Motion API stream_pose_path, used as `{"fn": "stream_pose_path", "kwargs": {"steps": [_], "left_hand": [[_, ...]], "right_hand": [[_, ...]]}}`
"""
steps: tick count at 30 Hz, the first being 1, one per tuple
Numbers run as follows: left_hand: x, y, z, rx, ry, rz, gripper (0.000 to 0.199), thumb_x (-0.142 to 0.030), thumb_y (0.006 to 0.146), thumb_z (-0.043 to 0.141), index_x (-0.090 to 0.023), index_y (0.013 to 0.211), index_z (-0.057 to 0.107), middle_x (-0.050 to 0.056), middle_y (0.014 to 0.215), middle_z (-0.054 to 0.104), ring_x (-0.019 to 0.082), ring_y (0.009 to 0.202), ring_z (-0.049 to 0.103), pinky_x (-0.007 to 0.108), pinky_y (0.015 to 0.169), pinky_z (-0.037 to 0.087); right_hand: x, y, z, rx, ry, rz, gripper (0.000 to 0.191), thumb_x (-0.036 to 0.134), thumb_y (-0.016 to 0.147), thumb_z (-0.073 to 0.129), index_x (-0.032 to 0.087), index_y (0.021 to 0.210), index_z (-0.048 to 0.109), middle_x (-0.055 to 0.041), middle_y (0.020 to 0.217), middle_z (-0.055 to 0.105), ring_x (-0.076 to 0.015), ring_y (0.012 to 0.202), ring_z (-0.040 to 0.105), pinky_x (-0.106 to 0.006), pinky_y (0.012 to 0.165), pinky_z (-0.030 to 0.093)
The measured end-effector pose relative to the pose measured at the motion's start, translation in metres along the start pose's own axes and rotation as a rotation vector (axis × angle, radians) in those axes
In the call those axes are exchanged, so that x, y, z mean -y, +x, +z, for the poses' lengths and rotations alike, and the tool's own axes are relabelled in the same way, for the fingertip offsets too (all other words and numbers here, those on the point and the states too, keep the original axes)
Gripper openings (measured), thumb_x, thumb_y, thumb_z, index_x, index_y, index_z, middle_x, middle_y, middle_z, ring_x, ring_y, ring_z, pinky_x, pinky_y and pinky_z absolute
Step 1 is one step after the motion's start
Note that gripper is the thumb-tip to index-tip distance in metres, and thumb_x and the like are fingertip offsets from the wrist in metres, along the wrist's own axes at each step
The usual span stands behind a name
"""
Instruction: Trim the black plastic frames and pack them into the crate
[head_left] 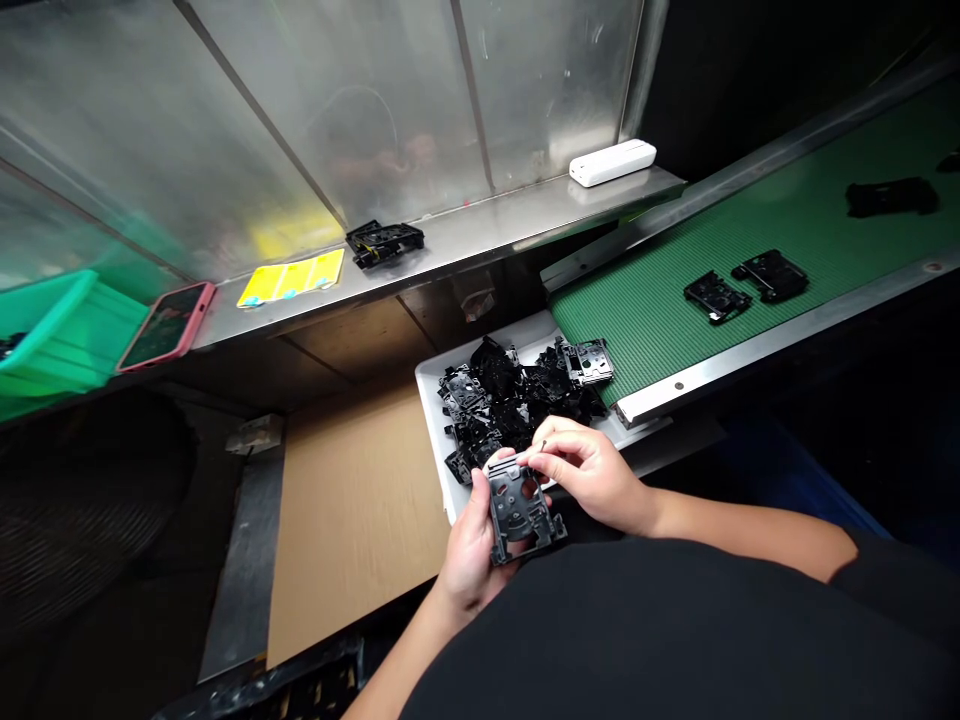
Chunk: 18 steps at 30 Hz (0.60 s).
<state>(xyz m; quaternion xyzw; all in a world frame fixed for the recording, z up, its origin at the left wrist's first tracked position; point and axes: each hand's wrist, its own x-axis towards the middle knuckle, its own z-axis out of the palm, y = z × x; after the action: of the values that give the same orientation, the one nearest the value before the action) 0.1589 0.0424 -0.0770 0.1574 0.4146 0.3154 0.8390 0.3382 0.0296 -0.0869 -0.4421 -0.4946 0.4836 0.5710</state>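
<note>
A black plastic part (517, 510) with round and slotted openings is held upright by my left hand (471, 545), thumb on its left edge and fingers behind it. At the part's top right corner, my right hand (589, 475) pinches something small and thin, too small to name. Just beyond both hands lies a white tray (431, 400) heaped with similar black parts (517, 400). One greyer part (590, 362) rests on the heap's right side, by the belt's end.
A green conveyor belt (652, 310) carries several black parts (772, 275) at the right. The metal shelf (480, 235) holds a phone (169, 325), yellow card (292, 278), black parts (384, 243) and white device (613, 162). A green bin (67, 340) stands left; cardboard (360, 510) lies beside the tray.
</note>
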Motion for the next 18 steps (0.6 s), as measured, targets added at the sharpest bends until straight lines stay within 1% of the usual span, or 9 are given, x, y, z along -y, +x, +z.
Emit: {"fn": "stream_pose_path", "kwargs": {"steps": [4, 7, 9, 13, 16, 18], "left_hand": [[-0.002, 0.003, -0.001, -0.002, -0.008, -0.011, 0.051, -0.057, 0.099, 0.059, -0.031, 0.142, 0.056, 0.008, 0.124, 0.077, 0.029, 0.106, 0.078, 0.041, 0.091, 0.064], [-0.002, 0.004, -0.002, -0.010, -0.011, -0.014, 0.048, -0.057, 0.098, 0.061, -0.032, 0.139, 0.059, 0.007, 0.123, 0.077, 0.030, 0.107, 0.078, 0.042, 0.090, 0.064], [-0.002, 0.005, -0.003, -0.008, -0.013, -0.013, 0.048, -0.058, 0.098, 0.061, -0.033, 0.139, 0.059, 0.007, 0.122, 0.078, 0.030, 0.106, 0.078, 0.041, 0.089, 0.064], [0.001, 0.007, -0.005, 0.015, -0.013, -0.005, 0.054, -0.059, 0.097, 0.063, -0.033, 0.144, 0.055, 0.007, 0.121, 0.077, 0.027, 0.100, 0.079, 0.040, 0.085, 0.065], [0.003, 0.007, -0.004, 0.008, 0.003, -0.007, 0.054, -0.057, 0.096, 0.065, -0.030, 0.143, 0.056, 0.008, 0.116, 0.078, 0.024, 0.091, 0.080, 0.035, 0.077, 0.065], [0.002, 0.008, -0.004, -0.010, 0.030, -0.011, 0.053, -0.056, 0.095, 0.068, -0.028, 0.140, 0.058, 0.008, 0.111, 0.079, 0.022, 0.082, 0.079, 0.029, 0.067, 0.062]], "right_hand": [[-0.001, 0.002, 0.000, -0.007, -0.048, -0.002, 0.018, 0.032, 0.099, 0.072, 0.019, 0.090, 0.081, -0.0055, 0.095, 0.064, -0.0187, 0.087, 0.065, -0.033, 0.077, 0.056], [-0.001, 0.004, 0.001, -0.010, -0.088, -0.025, 0.019, 0.033, 0.098, 0.072, 0.020, 0.088, 0.081, -0.0054, 0.092, 0.064, -0.0189, 0.085, 0.065, -0.033, 0.075, 0.056], [-0.003, 0.005, 0.001, -0.013, -0.125, -0.068, 0.019, 0.031, 0.098, 0.072, 0.020, 0.086, 0.080, -0.0050, 0.090, 0.065, -0.0183, 0.083, 0.064, -0.033, 0.075, 0.055], [-0.011, 0.005, 0.001, 0.001, -0.208, -0.180, 0.018, 0.029, 0.099, 0.071, 0.020, 0.086, 0.081, -0.0048, 0.086, 0.065, -0.0181, 0.081, 0.064, -0.034, 0.075, 0.055], [-0.016, 0.003, 0.002, 0.027, -0.258, -0.215, 0.021, 0.030, 0.100, 0.070, 0.021, 0.085, 0.081, -0.0052, 0.085, 0.065, -0.0188, 0.081, 0.064, -0.035, 0.075, 0.055], [-0.017, 0.003, 0.002, 0.017, -0.245, -0.219, 0.020, 0.032, 0.100, 0.070, 0.021, 0.088, 0.082, -0.0053, 0.085, 0.065, -0.0190, 0.081, 0.064, -0.035, 0.076, 0.055]]}}
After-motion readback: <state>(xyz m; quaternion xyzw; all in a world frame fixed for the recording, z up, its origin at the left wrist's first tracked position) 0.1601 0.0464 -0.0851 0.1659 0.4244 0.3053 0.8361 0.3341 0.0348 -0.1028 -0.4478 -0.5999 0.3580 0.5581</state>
